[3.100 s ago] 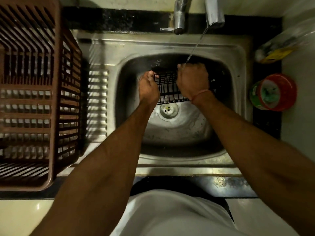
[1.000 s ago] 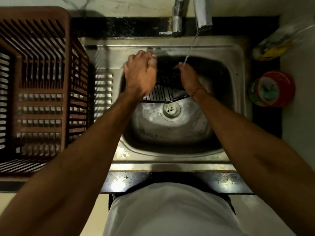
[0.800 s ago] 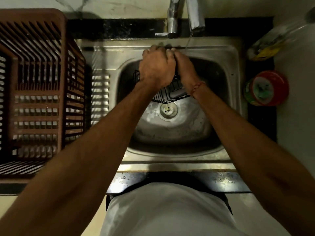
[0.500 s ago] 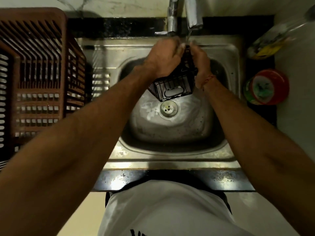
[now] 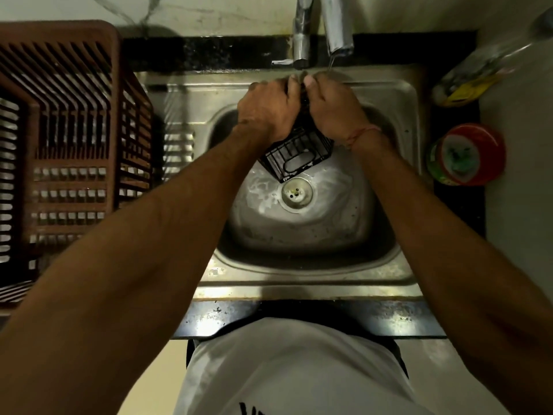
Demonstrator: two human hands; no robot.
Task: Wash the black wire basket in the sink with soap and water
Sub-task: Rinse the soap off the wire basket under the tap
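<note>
A person in a white shirt (image 5: 287, 369) is leaning over a steel sink (image 5: 302, 283), both forearms reaching across the basin toward the tap (image 5: 336, 28). Suds are lying around the drain (image 5: 296, 194), suggesting the soaping is largely done and the rinse is in progress; shaking off and setting the basket aside seem to remain. The left hand (image 5: 267, 110) and the right hand (image 5: 335, 110) are each curling around the upper part of the basket (image 5: 294, 155), lifting it clear of the basin floor, above the drain. Its long axis is running near-to-far, the nearer end tipping down toward the drain, the far end hidden between the hands under a thin stream. A brown crate (image 5: 68, 145) is sitting on the surface to the left, a red tub (image 5: 468, 154) to the right.
</note>
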